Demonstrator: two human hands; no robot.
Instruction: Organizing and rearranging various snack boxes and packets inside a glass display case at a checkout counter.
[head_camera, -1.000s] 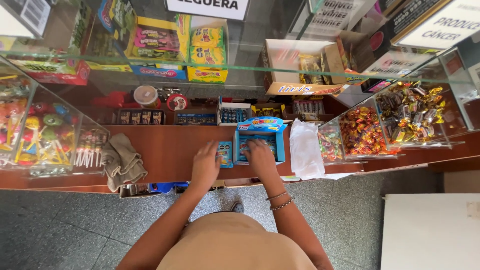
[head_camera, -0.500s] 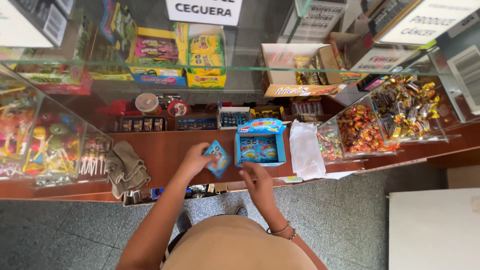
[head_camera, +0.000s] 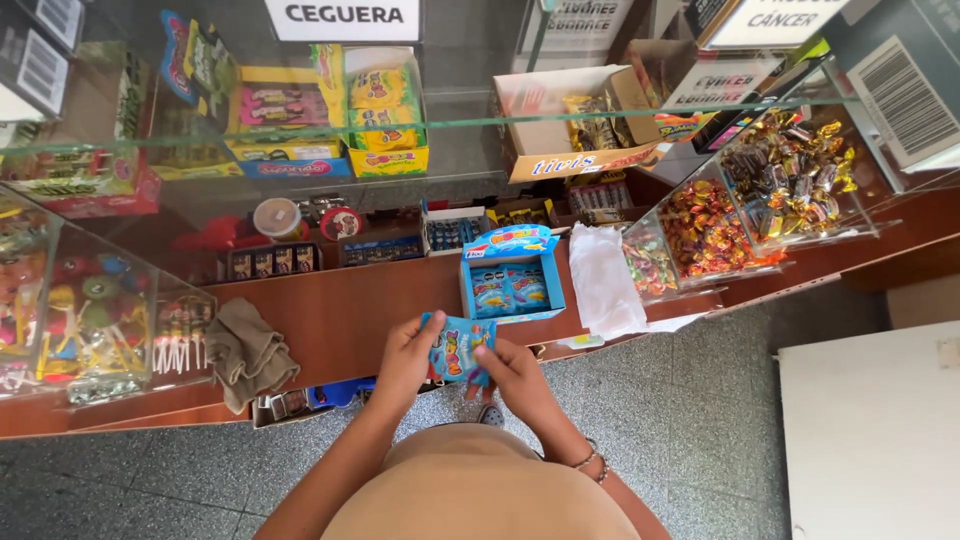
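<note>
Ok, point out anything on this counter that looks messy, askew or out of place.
A crumpled grey-brown cloth hangs over the counter's front edge, among tidy sweets. A white paper lies slanted beside the open blue box. Both hands, left hand and right hand, hold a blue packet. Nothing looks spilled or broken.

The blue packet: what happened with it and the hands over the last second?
Both hands left the blue box. The left hand lifted the blue packet out towards the body, and the right hand now grips it too. Box, cloth and white bag stayed put.
</note>
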